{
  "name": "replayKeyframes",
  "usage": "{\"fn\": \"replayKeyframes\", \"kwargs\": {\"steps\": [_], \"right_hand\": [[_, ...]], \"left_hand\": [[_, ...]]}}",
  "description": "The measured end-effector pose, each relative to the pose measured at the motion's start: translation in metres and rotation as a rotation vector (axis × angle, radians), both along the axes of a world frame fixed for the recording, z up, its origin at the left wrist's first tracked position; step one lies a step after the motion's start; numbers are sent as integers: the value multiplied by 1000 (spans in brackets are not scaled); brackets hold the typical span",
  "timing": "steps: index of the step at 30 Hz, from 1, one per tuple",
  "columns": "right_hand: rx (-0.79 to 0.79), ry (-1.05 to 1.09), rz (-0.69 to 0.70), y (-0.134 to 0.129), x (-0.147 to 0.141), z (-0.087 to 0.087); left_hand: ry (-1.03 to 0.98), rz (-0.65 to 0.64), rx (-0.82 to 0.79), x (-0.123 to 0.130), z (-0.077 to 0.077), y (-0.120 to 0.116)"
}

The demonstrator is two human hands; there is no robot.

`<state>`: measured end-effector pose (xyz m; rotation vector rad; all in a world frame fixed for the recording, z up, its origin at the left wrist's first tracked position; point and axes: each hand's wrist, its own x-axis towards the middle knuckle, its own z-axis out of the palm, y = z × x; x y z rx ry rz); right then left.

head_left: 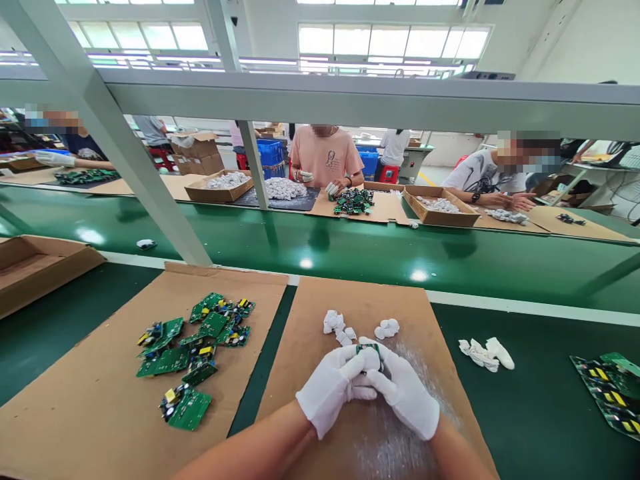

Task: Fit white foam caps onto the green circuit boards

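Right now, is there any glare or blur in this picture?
Head view: white glare spots on the glossy green belt; also in the head view, the windows are washed out nearly white, while the gloved left hand and right hand show no obvious motion blur.

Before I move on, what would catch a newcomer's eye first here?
Likely the gloved left hand and right hand, low near the middle, holding a small, partly green piece. Next, the heap of circuit boards on the cardboard to their left, then the person in pink beyond the green surface.
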<state>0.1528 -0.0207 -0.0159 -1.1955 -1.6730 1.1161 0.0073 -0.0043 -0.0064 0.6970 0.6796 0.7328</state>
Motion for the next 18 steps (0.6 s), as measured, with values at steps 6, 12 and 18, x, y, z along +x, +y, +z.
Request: {"fn": "replayKeyframes", "kwargs": {"steps": [6, 12, 18], "right_hand": [[-23, 57, -123, 3, -3, -3], [-18, 62, -127, 4, -8, 6], [37, -46, -129, 4, -6, 18]], "left_hand": [[115, -65, 146, 1, 12, -3], [290, 22, 84, 0, 4, 3], [241, 95, 17, 5, 5, 7]]}}
